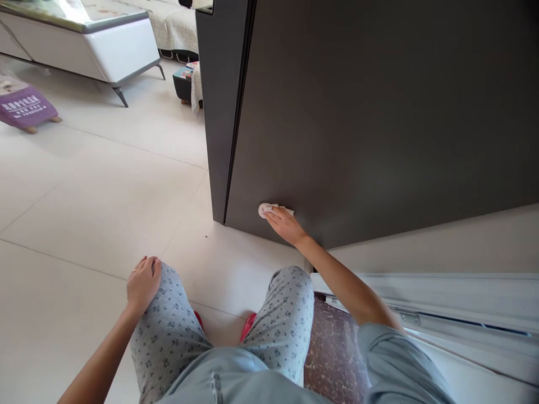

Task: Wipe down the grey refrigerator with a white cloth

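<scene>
A crumpled white cloth (265,210) is gripped in my right hand (286,224), which presses it against the lower part of a large dark grey door panel (357,123). The cloth touches the panel near its bottom left corner, and part of it is covered by my fingers. Resting on my left knee is my left hand (144,280), a ring on one finger. Its fingers lie over the knee of my patterned grey trousers (168,314) and hold nothing.
Pale floor tiles (96,196) spread to the left. A white low cabinet (126,50) on dark legs, a purple-covered stool (27,106) and a small dark stool (182,87) stand beyond. At right are a white sliding-door track (455,320) and a reddish-brown stone threshold (332,348).
</scene>
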Tool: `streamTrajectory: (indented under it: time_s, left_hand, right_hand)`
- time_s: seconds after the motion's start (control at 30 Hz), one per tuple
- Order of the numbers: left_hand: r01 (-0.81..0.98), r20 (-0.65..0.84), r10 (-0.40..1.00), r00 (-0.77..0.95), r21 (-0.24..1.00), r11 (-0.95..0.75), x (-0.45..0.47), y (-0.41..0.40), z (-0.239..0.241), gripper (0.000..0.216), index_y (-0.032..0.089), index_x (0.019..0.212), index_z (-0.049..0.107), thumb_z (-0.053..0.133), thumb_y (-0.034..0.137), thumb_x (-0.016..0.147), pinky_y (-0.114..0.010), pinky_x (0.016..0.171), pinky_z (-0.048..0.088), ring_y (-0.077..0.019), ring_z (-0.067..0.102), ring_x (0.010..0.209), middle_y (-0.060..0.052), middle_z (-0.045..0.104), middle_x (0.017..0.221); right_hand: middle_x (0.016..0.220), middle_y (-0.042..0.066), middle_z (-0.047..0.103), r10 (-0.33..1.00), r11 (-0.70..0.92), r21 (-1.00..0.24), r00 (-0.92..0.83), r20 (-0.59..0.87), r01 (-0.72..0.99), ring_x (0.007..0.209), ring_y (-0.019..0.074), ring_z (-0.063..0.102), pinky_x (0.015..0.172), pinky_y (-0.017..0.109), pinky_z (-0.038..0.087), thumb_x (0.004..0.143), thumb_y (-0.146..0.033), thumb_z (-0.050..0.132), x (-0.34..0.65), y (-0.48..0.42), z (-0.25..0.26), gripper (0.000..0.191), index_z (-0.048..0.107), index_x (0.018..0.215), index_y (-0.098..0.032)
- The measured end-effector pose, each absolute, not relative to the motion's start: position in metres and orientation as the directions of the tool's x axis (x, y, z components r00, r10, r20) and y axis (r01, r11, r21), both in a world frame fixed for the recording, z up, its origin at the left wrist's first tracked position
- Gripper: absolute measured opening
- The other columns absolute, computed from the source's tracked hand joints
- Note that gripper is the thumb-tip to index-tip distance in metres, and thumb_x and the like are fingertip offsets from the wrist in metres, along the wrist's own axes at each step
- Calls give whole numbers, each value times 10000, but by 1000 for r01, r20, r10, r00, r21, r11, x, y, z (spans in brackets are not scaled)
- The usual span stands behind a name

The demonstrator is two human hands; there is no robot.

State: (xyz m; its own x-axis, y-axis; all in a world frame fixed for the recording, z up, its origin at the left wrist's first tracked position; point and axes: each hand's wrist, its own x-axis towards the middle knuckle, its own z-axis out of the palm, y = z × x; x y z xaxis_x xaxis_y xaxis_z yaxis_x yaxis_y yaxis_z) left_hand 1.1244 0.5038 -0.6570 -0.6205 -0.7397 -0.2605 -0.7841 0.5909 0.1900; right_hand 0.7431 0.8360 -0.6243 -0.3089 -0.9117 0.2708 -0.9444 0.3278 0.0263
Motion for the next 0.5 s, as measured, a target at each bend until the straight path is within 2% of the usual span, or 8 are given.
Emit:
streamTrajectory:
  time_s: [0.13, 0.2, 0.27, 0.4, 0.43, 0.5]
  left_hand:
    - [-803, -260, -760, -596, 181, 568, 1127, 503, -656, 548, 144, 1218, 668, 231, 429, 1049, -506, 1221, 421, -314, 460, 1515, -191, 657, 1423]
    - [-801, -256, -760, -598, 179, 570, 1125, 503, -655, 557, 136, 1217, 667, 226, 428, 1046, -510, 1221, 419, -320, 454, 1518, -202, 653, 1422]
    - [-796, -261, -752, -606, 190, 575, 1123, 503, -655, 562, 140, 1217, 666, 224, 441, 1046, -514, 1215, 425, -324, 447, 1523, -203, 652, 1421]
    - [-801, -278, -751, -599, 200, 564, 1122, 504, -653, 569, 146, 1228, 662, 221, 457, 1045, -512, 1220, 420, -324, 428, 1535, -194, 641, 1442]
    - [-806, -281, -756, -592, 197, 558, 1123, 505, -652, 571, 141, 1230, 662, 220, 452, 1044, -509, 1227, 413, -323, 424, 1537, -196, 638, 1446]
    - [-816, -291, -763, -577, 191, 545, 1124, 505, -650, 569, 134, 1240, 660, 225, 442, 1042, -501, 1237, 404, -319, 417, 1542, -196, 634, 1454]
  right_hand:
    - [1576, 160, 533, -768, 511, -15, -464, 440, -859, 1459, 298, 513, 1232, 536, 461, 1099, -186, 282, 711, 846, -593, 515, 568, 1524, -132]
    - [1620, 167, 476, -702, 565, -52, -513, 493, -823, 1504, 312, 449, 1262, 571, 403, 1105, -200, 288, 700, 846, -583, 523, 510, 1573, -127]
    - [1572, 150, 541, -758, 517, -52, -485, 435, -855, 1438, 287, 522, 1241, 524, 445, 1101, -187, 290, 704, 841, -590, 512, 563, 1532, -138]
    - [1278, 89, 749, -902, 347, -50, -348, 255, -936, 1103, 209, 714, 1079, 360, 598, 1060, -128, 327, 739, 829, -629, 477, 740, 1299, -151]
    - [1257, 80, 757, -911, 332, -53, -334, 240, -942, 1078, 203, 720, 1069, 344, 604, 1057, -125, 328, 744, 827, -633, 477, 753, 1271, -155]
    - [1332, 70, 728, -909, 337, -56, -340, 241, -940, 1159, 203, 702, 1122, 348, 574, 1069, -127, 289, 744, 824, -626, 507, 735, 1308, -163]
